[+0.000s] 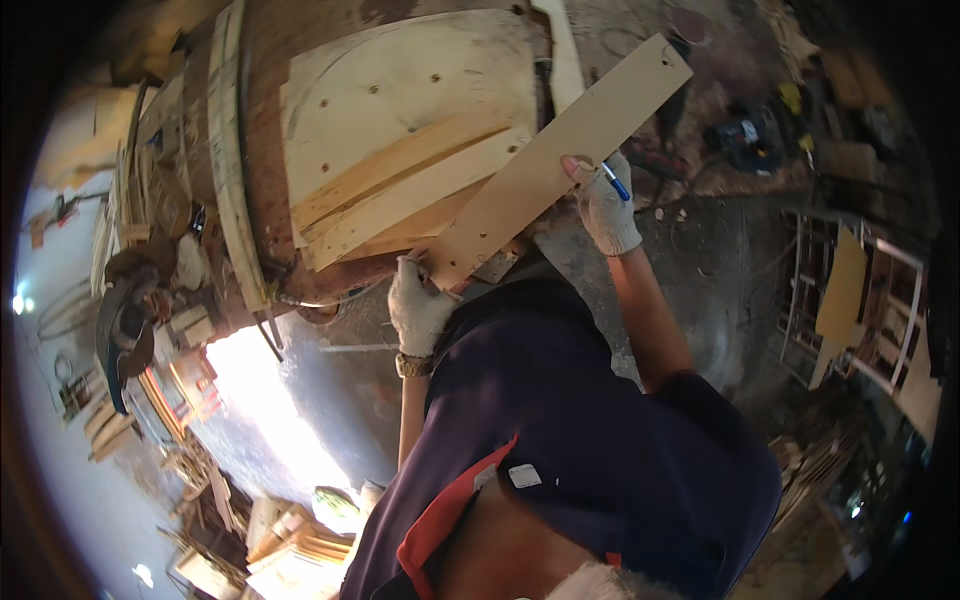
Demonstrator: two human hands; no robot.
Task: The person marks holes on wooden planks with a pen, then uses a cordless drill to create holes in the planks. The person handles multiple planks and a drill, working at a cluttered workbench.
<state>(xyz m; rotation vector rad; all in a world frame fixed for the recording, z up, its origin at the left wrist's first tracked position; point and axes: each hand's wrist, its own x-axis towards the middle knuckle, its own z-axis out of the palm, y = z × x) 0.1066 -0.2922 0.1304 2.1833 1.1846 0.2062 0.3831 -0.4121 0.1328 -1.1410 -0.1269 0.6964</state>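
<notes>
A long flat wooden board (pixel 560 155) with a few small holes slants across in front of me, its far end up to the right. My left hand (pixel 420 305), in a pale work glove, grips its near lower end. My right hand (pixel 606 208), gloved too with the thumb tip bare, holds the board's right edge from the side. A blue pen (pixel 615 182) sticks out between the fingers of that hand. Beneath the board lie several curved wooden strips (pixel 400 175) on a wide plywood sheet (pixel 400 75) dotted with holes.
The sheet rests on a brown worktable (pixel 620 40). Along its left side lies a long timber (pixel 228 150). A dark power tool (pixel 745 140) sits at the far right. A metal frame rack (pixel 850 300) stands on the right; wood offcuts (pixel 300 550) pile up at lower left.
</notes>
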